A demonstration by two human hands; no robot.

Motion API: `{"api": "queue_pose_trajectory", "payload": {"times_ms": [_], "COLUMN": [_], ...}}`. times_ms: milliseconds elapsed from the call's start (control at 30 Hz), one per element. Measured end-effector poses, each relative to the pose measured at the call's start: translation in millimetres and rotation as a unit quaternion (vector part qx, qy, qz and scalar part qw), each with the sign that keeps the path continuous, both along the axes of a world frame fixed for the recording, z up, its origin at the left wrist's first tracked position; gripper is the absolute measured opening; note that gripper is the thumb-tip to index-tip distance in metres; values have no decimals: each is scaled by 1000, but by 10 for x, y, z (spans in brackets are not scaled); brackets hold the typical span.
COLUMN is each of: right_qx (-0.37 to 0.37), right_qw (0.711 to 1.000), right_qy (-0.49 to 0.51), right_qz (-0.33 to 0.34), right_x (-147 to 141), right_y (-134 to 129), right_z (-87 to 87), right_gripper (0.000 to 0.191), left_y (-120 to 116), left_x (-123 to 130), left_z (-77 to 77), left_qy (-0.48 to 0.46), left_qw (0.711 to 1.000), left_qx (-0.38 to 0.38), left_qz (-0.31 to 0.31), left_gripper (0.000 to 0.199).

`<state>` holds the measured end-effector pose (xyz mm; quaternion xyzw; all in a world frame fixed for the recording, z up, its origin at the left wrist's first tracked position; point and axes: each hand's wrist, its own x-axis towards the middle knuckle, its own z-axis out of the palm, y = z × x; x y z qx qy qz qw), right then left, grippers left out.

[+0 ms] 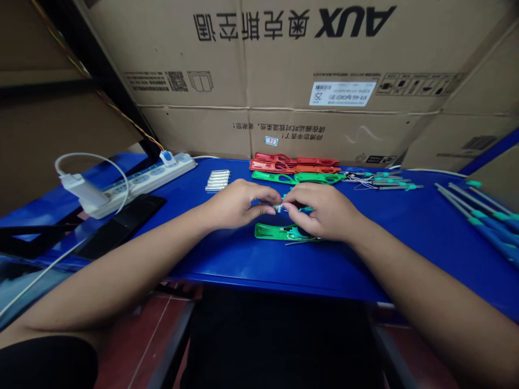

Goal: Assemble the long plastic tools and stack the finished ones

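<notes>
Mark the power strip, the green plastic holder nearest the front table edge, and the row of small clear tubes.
Power strip (148, 181): head view, on its white casing beside the sockets.
Green plastic holder (264, 232): head view, on its left end.
Small clear tubes (218, 180): head view, on the middle of the row.

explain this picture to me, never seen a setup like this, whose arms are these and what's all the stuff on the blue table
This picture comes from a camera worn on a person's head, looking forward and down, so the two bare arms are that person's own. The left hand and the right hand meet at the fingertips on a small teal and silver part, too small to make out fully. Just below lies a flat green plastic piece on a blue table. Further back are flat red plastic pieces, flat green plastic pieces and small teal-tipped wired parts. Long blue rods with teal bands lie at the right, and a white power strip at the left. A large cardboard box stands behind.
</notes>
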<state>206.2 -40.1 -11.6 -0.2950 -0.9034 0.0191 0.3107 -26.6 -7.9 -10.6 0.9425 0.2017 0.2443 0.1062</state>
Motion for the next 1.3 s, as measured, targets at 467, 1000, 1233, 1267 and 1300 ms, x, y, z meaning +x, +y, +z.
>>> {"api": "queue_pose_trajectory", "payload": {"times_ms": [467,1000,1233,1267,1300], "right_qx": [-16,-4,-9,-19,-27], "right_qw": [997,991,977,976,975], "right_qy": [-49,-127,-213,-217,-221], "right_qz": [50,49,-2,-9,-13], "right_x": [16,12,-27,-23,-13], "right_y": [6,23,-29,-30,-28], "right_z": [-25,-131,-75,-54,-33], "right_gripper": [19,23,29,29,29], "left_y": [-190,-297,-250,-240,-232], "left_x": [99,199,185,182,178], "left_z": [-93,-143,-172,-164,-151], "left_qy": [18,68,58,54,48], "left_qw": [997,987,989,990,991], "left_qx": [44,-24,-48,-50,-54], "left_qz": [54,141,125,120,113], "left_gripper": [19,24,27,25,22]}}
